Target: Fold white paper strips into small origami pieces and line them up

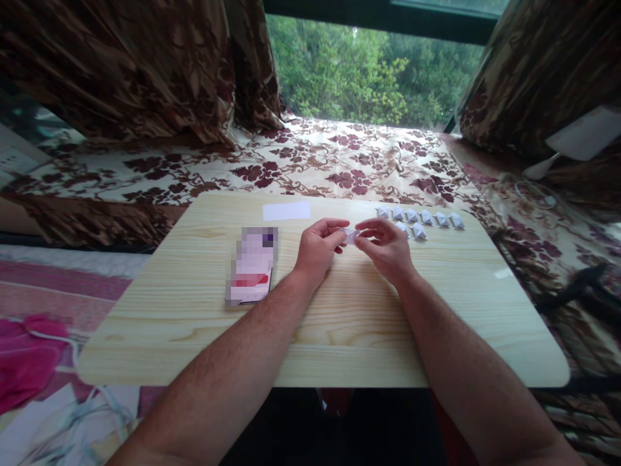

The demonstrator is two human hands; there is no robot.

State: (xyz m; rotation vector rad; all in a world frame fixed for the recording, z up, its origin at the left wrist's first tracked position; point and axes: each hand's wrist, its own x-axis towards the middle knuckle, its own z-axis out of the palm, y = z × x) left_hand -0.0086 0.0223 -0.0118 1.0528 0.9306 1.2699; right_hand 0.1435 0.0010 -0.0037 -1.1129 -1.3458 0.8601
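Between my two hands, just above the wooden table [359, 317], is a small folded white paper piece [350, 237]. My left hand [321, 244] pinches its left side with thumb and fingertips. On the other side my right hand [385, 246] grips it the same way; parts of the paper are hidden by the fingers. Beyond and right of my right hand, several small pointed white folded paper shapes [427, 217] stand in two rows. A flat white paper strip [286, 211] lies at the far side of the table, left of my hands.
A phone [252, 265], partly pixelated, lies left of my left forearm. Behind the table spreads a flowered cloth [359, 158] below a window. Cables and papers [82, 421] lie at lower left beside a pink cloth [29, 362]. A white lamp-like object [585, 133] stands at right.
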